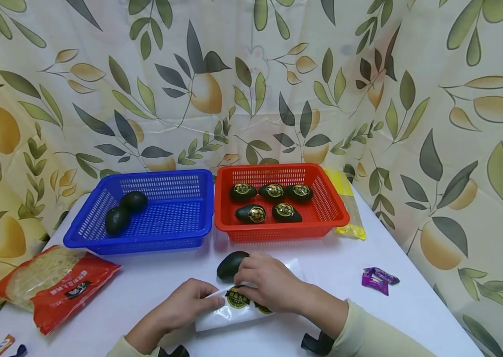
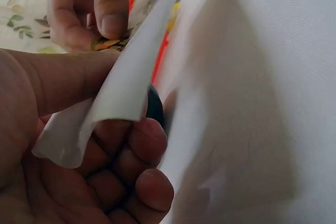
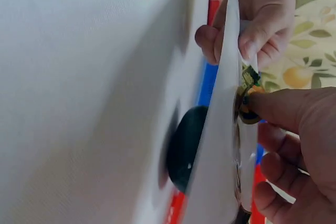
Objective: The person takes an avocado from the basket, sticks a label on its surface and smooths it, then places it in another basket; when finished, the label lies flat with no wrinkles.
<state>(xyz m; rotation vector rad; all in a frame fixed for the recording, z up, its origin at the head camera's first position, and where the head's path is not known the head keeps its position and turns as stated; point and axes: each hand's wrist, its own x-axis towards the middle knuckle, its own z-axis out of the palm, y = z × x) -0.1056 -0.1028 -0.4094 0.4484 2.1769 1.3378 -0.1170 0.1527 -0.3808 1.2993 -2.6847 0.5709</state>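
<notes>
My left hand (image 1: 189, 302) pinches the left edge of a white sticker sheet (image 1: 212, 321), thumb on one face and fingers behind. The sheet carries round black-and-gold stickers (image 1: 236, 297) and is held tilted above the table. At its upper edge, my right hand (image 1: 271, 283) pinches one sticker (image 3: 249, 95) between thumb and finger, its edge curling off the sheet. Just beyond the sheet lies a dark green avocado (image 1: 230, 265) on the table, bare on the side that shows; the right fingers overlap it in the head view.
A blue basket (image 1: 175, 243) at the back left holds two plain avocados. Beside it, a red basket (image 1: 278, 233) holds several avocados with stickers. A red food bag (image 1: 73, 292) lies left, a yellow packet (image 1: 351, 210) behind right, purple sweets (image 1: 377, 280) at right.
</notes>
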